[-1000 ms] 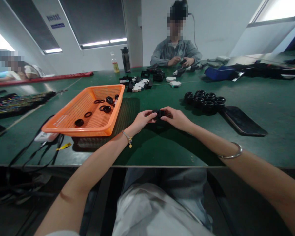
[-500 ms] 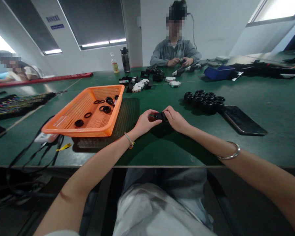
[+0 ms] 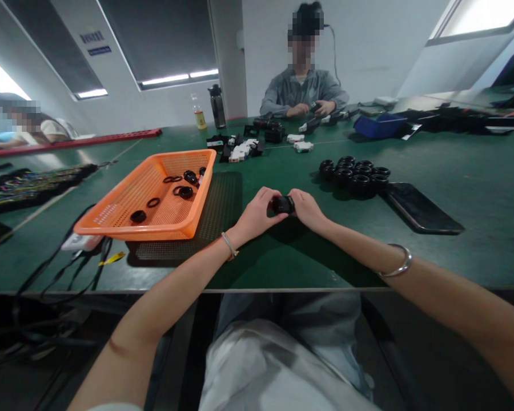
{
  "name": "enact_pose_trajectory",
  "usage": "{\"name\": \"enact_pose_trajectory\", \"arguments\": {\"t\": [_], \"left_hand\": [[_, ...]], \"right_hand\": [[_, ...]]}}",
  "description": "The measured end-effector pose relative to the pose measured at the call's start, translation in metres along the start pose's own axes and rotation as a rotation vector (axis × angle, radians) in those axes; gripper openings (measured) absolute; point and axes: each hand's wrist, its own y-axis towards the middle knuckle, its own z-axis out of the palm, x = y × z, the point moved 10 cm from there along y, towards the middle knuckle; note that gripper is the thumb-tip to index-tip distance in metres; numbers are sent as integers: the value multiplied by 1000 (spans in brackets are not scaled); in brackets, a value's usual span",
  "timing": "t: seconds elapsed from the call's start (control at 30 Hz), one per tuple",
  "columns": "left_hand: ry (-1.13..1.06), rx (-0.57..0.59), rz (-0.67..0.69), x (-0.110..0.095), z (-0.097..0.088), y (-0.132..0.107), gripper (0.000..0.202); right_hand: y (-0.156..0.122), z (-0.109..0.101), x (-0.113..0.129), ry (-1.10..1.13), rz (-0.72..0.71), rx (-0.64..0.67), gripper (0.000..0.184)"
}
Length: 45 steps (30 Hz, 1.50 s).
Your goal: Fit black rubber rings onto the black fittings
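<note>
A small black round part [image 3: 283, 204] is gripped between both my hands above the green table [image 3: 282, 257]. My left hand [image 3: 257, 214] closes on its left side, thumb on top. My right hand [image 3: 307, 208] pinches its right side with curled fingers. To the right, a cluster of several similar black cylindrical parts [image 3: 354, 176] stands on the table. To the left sits an orange mesh basket [image 3: 154, 194] with several black rings [image 3: 184, 188] lying in it.
A dark phone [image 3: 420, 206] lies right of the black parts. Black cables and a white power strip [image 3: 75, 242] lie by the basket's near corner. Across the table a person in grey handles small parts among black-and-white components [image 3: 244, 149]. A blue bin [image 3: 379, 125] stands far right.
My two hands have drawn slightly nearer to me with the black part and closed more tightly around it. The basket and the other parts have not moved.
</note>
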Motion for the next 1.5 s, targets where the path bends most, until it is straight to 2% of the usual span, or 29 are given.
{"name": "enact_pose_trajectory", "arguments": {"t": [0.07,0.13,0.23,0.33,0.53,0.67,0.9,1.0,1.13,1.23,1.33,1.4,1.5], "left_hand": [[-111,-1,-148,17,4,2,32],[-239,71,-303,34,16,2,28],[-358,195,-382,38,31,0,27],[-339,206,-338,33,31,0,23],[-13,79,-257,24,15,-3,25],[129,73,-189,16,10,-1,33],[207,92,8,1,5,3,37],[196,97,9,2,4,3,36],[60,87,-149,18,7,3,36],[-235,53,-351,37,15,1,35],[-474,68,-571,54,33,-4,59],[-522,42,-662,59,38,-7,67],[-491,-86,-705,63,31,-10,67]], "right_hand": [[-2,-7,8,-57,-47,-52,28],[-5,-14,20,-108,-135,-120,29],[-10,-19,30,-169,-200,-176,30],[-12,-19,33,-217,-202,-186,27],[-12,-16,36,-305,-250,-190,19],[-13,-15,37,-284,-254,-189,18],[-8,-10,30,-145,-160,-142,21],[-4,-5,21,-127,-115,-116,24],[-2,-4,16,-150,-117,-132,27],[-6,-10,26,-251,-199,-200,23],[-12,-11,39,-371,-271,-224,21],[-15,-8,46,-423,-314,-199,22],[-18,-1,53,-454,-372,-157,22]]}}
